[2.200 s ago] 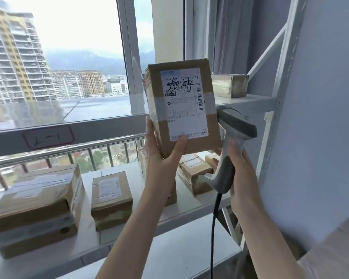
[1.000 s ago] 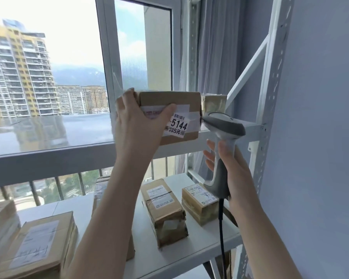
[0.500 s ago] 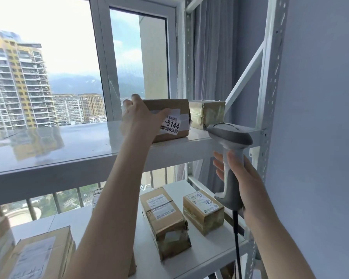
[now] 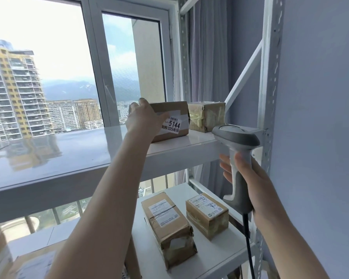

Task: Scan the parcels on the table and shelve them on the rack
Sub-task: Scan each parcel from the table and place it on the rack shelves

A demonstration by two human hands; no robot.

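Reaching up to the upper shelf (image 4: 89,158) of a white metal rack (image 4: 270,77), a person's left hand (image 4: 143,119) lies against the front and left end of a brown cardboard parcel (image 4: 169,111); the parcel sits flat on the shelf, its front face carrying a white sticker (image 4: 172,125) printed with the number 5144; the fingers (image 4: 142,101) curl over the parcel's top left edge and the thumb presses across the taped front, so the hand clasps the box rather than hanging free of it; just to the right, touching or nearly touching it, stands a smaller box wrapped in yellowish tape (image 4: 207,115), close to the rack's right upright.

Lower and to the right, the right hand (image 4: 252,182) grips the handle of a grey barcode scanner (image 4: 236,141); its fingers are wrapped around the grip, the fingertips showing on the left side of the handle and the thumb laid on the near side; the scanner's head points left, level with the shelf's front edge, and a black cable (image 4: 248,242) drops from its base.

On the lower shelf (image 4: 210,264) lie two more labelled cartons; a long taped carton (image 4: 169,228) lies lengthwise, and a shorter carton (image 4: 207,214) sits just beside it on the right; part of another parcel (image 4: 28,264) shows at bottom left; beyond the window (image 4: 129,57) rise apartment blocks and hazy hills.
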